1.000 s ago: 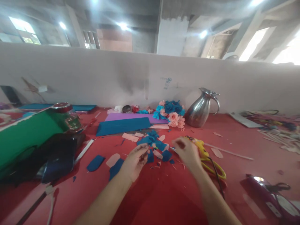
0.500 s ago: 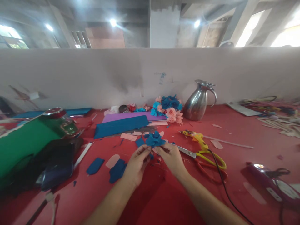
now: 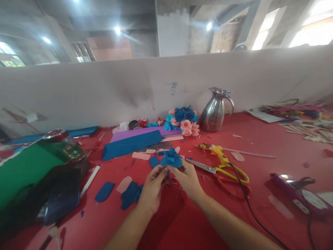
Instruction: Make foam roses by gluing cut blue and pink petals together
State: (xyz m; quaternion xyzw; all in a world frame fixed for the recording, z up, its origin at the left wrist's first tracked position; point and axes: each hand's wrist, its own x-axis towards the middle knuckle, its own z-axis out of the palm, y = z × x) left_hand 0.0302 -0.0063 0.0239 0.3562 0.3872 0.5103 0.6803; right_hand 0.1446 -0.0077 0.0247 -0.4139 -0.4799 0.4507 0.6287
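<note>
A blue paper flower (image 3: 171,158) with ruffled petals is held upright between both hands, above the red tabletop. My left hand (image 3: 154,185) pinches its base from the left, and my right hand (image 3: 187,178) grips it from the right, fingertips nearly meeting. The fingers hide the underside of the flower. Just right of my right hand lie scissors (image 3: 217,169) with yellow and red handles, and behind them a yellow glue gun (image 3: 220,154). Left of my left hand are cut blue paper petals (image 3: 130,195) and a pink paper petal (image 3: 124,184).
A bunch of blue and pink paper flowers (image 3: 186,123) stands at the back beside a steel jug (image 3: 213,111). Blue paper (image 3: 132,144) lies in front of it. A purple power strip (image 3: 299,194) is at right; a green board (image 3: 28,166) and glass jar (image 3: 71,147) at left.
The view has tilted and shifted slightly, so the background sits a little further left. Both hands still hold the blue flower, with its petals turned slightly.
</note>
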